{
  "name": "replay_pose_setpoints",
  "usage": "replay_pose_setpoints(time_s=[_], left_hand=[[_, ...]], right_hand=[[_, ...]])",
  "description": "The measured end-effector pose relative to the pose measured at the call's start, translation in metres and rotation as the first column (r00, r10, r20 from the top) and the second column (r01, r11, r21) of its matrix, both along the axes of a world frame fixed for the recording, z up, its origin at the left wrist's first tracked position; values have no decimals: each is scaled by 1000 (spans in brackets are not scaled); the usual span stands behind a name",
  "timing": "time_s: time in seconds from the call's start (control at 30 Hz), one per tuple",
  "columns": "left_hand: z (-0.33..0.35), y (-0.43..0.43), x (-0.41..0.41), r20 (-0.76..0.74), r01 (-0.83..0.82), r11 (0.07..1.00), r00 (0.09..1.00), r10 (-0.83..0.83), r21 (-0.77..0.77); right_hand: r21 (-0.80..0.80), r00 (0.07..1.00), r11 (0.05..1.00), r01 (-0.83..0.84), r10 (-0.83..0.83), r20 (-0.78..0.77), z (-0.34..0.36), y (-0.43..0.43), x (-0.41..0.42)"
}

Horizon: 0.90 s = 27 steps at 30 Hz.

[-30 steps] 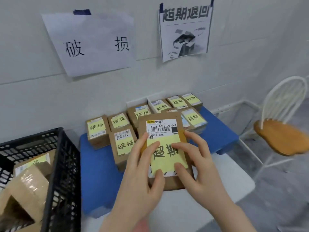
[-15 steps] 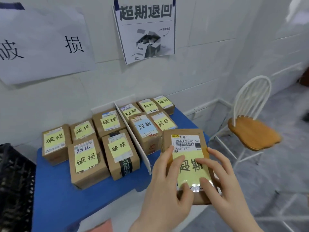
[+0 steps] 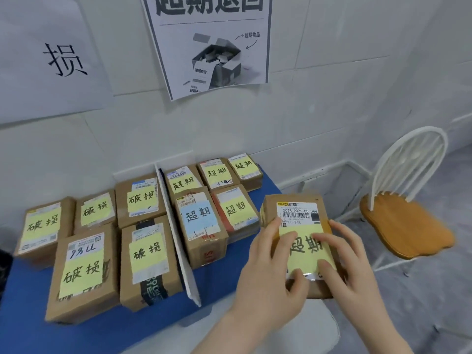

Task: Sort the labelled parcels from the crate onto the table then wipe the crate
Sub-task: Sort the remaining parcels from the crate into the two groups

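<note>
Bright, even, soft indoor light; shadows faint and diffuse; a small glare on the glossy tape [image 3: 310, 276] of the held parcel [image 3: 297, 213]; wall [image 3: 332, 111] lines bow toward the frame edges; fine detail slightly soft, smeared.

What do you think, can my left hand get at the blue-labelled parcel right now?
Probably not at once: left hand and right hand both hold the 044 parcel. Once freed, nothing stands between it and the blue-labelled parcel.
</note>
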<state>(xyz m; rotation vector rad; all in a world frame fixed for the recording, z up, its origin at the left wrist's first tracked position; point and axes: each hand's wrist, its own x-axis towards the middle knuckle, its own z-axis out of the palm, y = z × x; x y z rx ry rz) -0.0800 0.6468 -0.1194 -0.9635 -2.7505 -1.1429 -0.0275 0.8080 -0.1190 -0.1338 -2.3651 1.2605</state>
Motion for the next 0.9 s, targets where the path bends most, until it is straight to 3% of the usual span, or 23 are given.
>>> replay_pose_setpoints(time_s=[0.2,0.43,0.73,0.9], left_hand=[[-33,69,-72,32,-140,988,989,142,-68],[-79,100,-135,41,-178,944,980,197,-279],[-99,97,-161,-195,-274,844,959,205,-460],[-101,92,-169,-51,-340,804,931,362,-488]], right_hand=[[44,988,990,-137,134,75,-32,75,-94],[-24,948,961,-275,275,159,-88,113,-179],[-46,913,939,-341,343,219,-120,112,-223],[-50,901,923,-383,385,199,-118,101,-239]])
